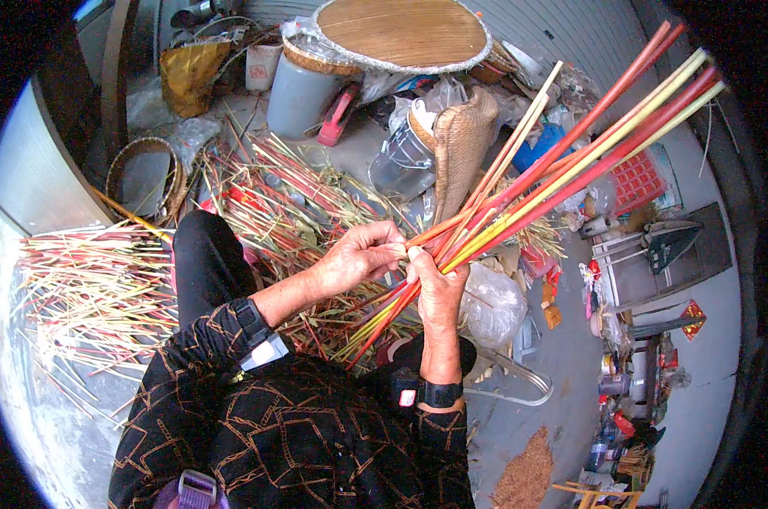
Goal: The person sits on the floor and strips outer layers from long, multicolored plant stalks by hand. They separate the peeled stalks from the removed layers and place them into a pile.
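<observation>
A bundle of red, orange and pale yellow plant stalks (549,172) slants across the view to the upper right, its other ends reaching down towards my lap. My right hand (441,283) is closed around it near its lower part. My left hand (368,254) meets the bundle from the left, thumb and fingers pinching an orange stalk by its end. Below and behind my hands, more loose stalks with dry leaves (295,210) cover the floor.
A pile of cut stalks (97,286) lies at the left. Ahead stand a grey bucket (301,95), a round wooden top (403,32), a clear bucket (403,162) and a woven basket (463,140). At right are a metal tube frame (517,382) and a dustpan (670,245).
</observation>
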`<state>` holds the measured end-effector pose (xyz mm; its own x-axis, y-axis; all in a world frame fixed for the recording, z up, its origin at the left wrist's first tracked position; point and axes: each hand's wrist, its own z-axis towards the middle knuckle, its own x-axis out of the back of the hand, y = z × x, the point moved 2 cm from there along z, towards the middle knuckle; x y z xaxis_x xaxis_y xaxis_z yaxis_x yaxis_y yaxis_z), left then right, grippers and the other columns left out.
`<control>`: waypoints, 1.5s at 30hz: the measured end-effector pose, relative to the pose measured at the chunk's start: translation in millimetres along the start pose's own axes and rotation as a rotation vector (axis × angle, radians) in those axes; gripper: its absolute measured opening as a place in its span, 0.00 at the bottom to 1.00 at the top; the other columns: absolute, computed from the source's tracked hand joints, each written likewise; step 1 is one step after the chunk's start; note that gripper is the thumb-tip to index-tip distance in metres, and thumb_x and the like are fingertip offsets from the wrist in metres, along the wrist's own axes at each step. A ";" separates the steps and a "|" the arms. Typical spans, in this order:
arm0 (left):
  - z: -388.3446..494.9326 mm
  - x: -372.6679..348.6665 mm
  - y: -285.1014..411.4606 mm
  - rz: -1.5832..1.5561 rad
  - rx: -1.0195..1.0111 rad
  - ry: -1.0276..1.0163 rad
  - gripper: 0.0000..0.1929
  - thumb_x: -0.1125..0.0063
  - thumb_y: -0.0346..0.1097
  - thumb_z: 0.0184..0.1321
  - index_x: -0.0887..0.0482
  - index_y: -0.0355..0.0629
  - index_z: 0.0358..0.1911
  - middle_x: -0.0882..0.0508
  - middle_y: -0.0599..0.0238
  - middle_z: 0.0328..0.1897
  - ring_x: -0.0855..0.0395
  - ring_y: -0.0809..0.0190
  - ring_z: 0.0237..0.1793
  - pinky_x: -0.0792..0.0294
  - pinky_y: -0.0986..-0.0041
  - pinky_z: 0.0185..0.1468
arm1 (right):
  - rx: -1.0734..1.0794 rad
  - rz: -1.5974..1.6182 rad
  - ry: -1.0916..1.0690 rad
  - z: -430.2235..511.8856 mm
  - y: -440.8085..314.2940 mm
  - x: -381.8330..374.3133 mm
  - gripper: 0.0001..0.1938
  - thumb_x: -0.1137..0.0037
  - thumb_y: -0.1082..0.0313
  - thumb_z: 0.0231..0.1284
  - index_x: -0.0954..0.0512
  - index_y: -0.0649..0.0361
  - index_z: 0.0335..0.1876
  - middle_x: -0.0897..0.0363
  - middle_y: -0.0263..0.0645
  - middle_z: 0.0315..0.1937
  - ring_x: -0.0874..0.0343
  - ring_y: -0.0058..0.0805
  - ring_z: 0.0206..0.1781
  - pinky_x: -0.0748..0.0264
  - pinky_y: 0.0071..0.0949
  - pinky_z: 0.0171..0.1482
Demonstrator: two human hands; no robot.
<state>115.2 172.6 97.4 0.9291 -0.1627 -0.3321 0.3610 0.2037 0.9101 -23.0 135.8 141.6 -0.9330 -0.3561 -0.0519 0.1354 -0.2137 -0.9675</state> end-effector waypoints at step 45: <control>-5.2 -5.0 -6.1 0.149 0.068 -0.003 0.10 0.53 0.42 0.68 0.25 0.45 0.41 0.25 0.77 0.25 0.37 0.78 0.20 0.44 0.83 0.23 | 0.013 0.072 0.196 8.9 -5.2 17.7 0.06 0.38 0.74 0.55 0.27 0.59 0.30 0.30 0.26 0.20 0.37 0.12 0.15 0.42 0.15 0.17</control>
<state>108.8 177.2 92.3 0.9716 -0.1386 -0.1917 0.2130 0.1603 0.9638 -37.2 122.5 147.9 -0.9676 -0.1878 -0.1690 0.2070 -0.2063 -0.9563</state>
